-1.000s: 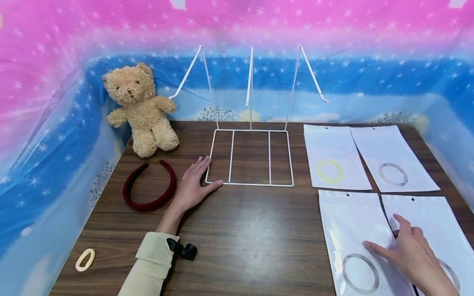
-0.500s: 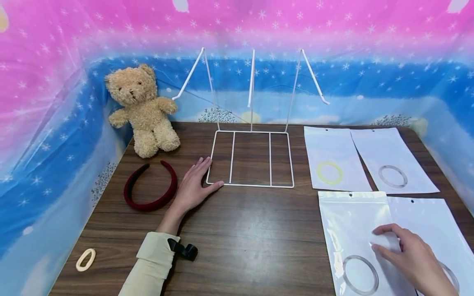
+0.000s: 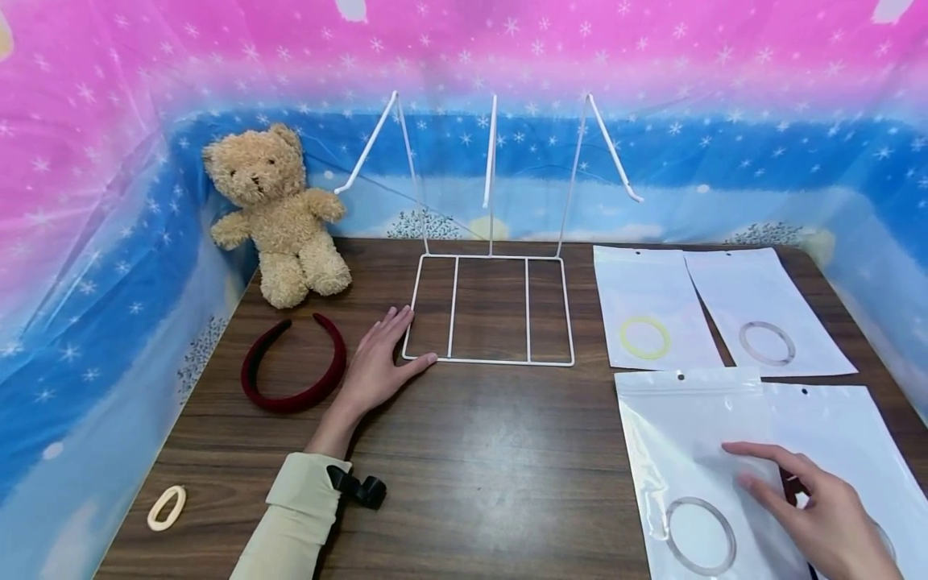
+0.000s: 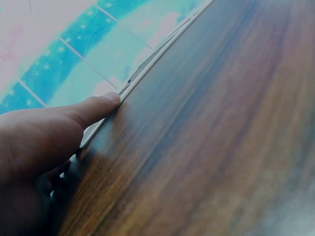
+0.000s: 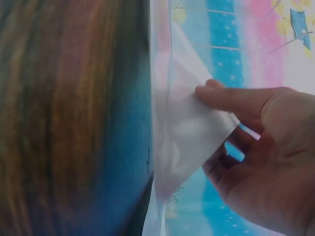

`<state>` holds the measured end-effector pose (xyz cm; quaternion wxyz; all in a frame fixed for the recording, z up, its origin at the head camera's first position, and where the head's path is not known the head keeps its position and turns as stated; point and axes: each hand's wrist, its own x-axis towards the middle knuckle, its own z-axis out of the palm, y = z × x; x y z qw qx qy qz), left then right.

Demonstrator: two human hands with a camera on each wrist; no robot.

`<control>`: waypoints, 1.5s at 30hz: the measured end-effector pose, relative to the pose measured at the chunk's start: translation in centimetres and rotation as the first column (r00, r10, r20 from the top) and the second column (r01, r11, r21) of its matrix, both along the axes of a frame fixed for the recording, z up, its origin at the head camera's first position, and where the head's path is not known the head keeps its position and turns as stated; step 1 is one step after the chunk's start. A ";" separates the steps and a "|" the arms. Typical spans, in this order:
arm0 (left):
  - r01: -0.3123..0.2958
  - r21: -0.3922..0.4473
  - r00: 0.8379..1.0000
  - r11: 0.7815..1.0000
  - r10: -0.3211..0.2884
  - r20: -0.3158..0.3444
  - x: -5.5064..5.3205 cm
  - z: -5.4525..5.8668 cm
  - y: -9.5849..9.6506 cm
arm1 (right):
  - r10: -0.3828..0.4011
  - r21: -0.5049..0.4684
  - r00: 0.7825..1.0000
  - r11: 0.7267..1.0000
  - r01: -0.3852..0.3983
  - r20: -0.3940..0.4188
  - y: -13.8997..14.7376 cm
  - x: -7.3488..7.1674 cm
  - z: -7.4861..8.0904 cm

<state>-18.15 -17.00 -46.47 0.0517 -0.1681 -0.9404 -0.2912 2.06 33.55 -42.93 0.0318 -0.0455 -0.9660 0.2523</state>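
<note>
By the fingers of the right hand (image 3: 819, 507), lower right of the frame, the right edge of a glossy white plastic bag (image 3: 689, 443) is pinched; a round grey ring (image 3: 670, 533) is seen within. By the left hand (image 3: 377, 362), its fingers straight, a corner of the white wire rack (image 3: 493, 362) at centre is touched. The bag is judged only partly raised; nothing is hung on the rack's arms. Velvety red headband (image 3: 337, 366) and fluffy teddy bear (image 3: 283, 225) are placed at left on the wood-grain worktop (image 3: 493, 483).

Left fingers (image 4: 101, 104) touch a white frame (image 4: 146, 70) on a wooden table (image 4: 206, 137).
</note>
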 end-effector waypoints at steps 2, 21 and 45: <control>0.000 -0.002 1.000 1.000 0.000 0.001 0.0 0.0 0.0 | 0.039 -0.011 0.999 0.999 -0.039 -0.036 -0.1 0.0 0.1; -0.003 -0.003 1.000 1.000 0.003 0.008 0.2 0.1 0.0 | 0.217 -0.074 0.975 0.973 -0.220 -0.048 -1.1 -0.2 0.7; 0.010 -0.010 1.000 1.000 -0.011 -0.029 0.1 0.0 -0.1 | 0.318 -0.193 0.927 0.915 -0.355 -0.200 -4.7 -0.1 5.6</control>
